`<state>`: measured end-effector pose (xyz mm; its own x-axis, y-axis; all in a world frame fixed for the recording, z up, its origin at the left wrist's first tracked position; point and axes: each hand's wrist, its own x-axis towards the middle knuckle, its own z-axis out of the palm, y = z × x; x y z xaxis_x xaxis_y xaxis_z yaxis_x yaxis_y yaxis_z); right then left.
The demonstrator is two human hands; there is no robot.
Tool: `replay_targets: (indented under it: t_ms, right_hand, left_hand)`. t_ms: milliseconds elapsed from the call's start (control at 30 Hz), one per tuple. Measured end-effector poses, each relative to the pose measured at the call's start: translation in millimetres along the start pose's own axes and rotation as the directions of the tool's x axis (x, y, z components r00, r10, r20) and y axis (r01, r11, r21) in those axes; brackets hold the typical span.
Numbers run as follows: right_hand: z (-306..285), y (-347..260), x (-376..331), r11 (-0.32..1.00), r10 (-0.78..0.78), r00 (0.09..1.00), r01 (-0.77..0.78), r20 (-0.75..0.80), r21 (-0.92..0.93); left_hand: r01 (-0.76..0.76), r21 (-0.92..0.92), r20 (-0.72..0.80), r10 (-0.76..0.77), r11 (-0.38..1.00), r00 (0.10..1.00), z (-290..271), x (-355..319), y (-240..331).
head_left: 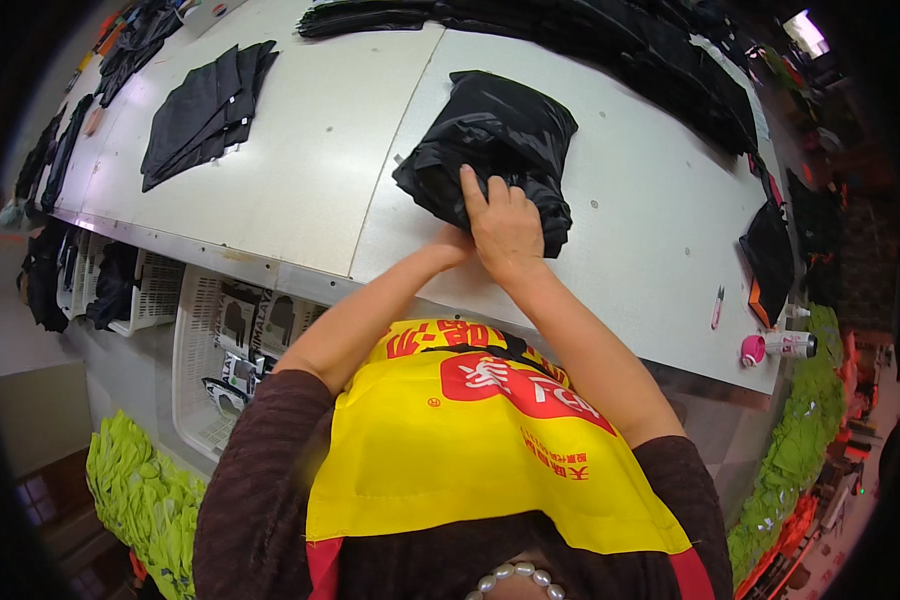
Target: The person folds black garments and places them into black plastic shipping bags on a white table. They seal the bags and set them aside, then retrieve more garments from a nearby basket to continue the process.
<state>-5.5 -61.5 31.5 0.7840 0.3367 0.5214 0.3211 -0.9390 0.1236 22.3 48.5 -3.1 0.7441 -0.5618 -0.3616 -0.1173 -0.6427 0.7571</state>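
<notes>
A shiny black plastic bag (pixel 500 125), plump and creased, lies on the white table in front of me. Its near side is bunched into folds. On those folds my right hand (pixel 507 222) rests palm down, its index finger stretched out and the other fingers slightly bent and apart. My left hand (pixel 454 246) reaches in at the near edge of the bag, partly behind the right hand. The bag and the right hand hide its fingers, so what they hold does not show.
Folded black cloth pieces (pixel 210 115) lie at the left on the table (pixel 320 150). Dark garments (pixel 610 40) are piled along the far edge. At right are a black-and-orange pouch (pixel 768 265), a pen (pixel 718 307) and a bottle (pixel 792 346). A white basket (pixel 195 370) with packages stands below.
</notes>
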Motion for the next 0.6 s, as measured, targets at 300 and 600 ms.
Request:
replay_targets:
  t_ms: [300,600]
  right_hand:
    - [15.3,29.6,68.3,0.978,-0.096,0.994,0.102,0.042,-0.18]
    - [14.9,24.0,16.8,0.974,-0.225,0.935,0.209,0.273,0.087]
  left_hand:
    - [-0.167,0.025,-0.14,0.169,0.986,0.976,-11.8,30.3,-28.2]
    - [-0.185,0.066,-0.206,0.195,0.981,0.959,42.4,15.6,-39.1]
